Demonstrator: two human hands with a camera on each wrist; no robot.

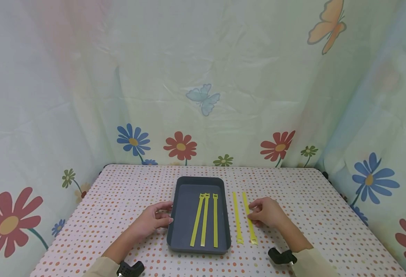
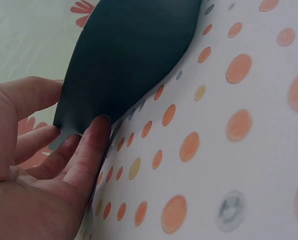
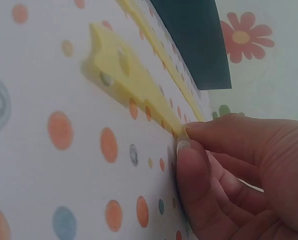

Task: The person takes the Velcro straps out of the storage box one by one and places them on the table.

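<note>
A dark grey tray (image 1: 181, 215) holds three yellow cable straps (image 1: 215, 223), slotted heads at the far end; two of them lie close together. My left hand (image 1: 151, 221) touches the tray's left side; the left wrist view shows its thumb and fingertips against the outer wall (image 2: 128, 55). To the tray's right, two more yellow straps lie on the table, heads toward me. My right hand (image 1: 268, 213) pinches the outer strap (image 1: 252, 231) partway along between thumb and finger. In the right wrist view its slotted head (image 3: 116, 57) is slightly raised off the cloth. The inner strap (image 1: 237, 219) lies untouched.
A dotted cloth (image 1: 137, 184) covers the table. Around it hangs a pale curtain (image 1: 251, 96) printed with flowers and butterflies. Black wrist devices (image 1: 281, 256) sit at both cuffs.
</note>
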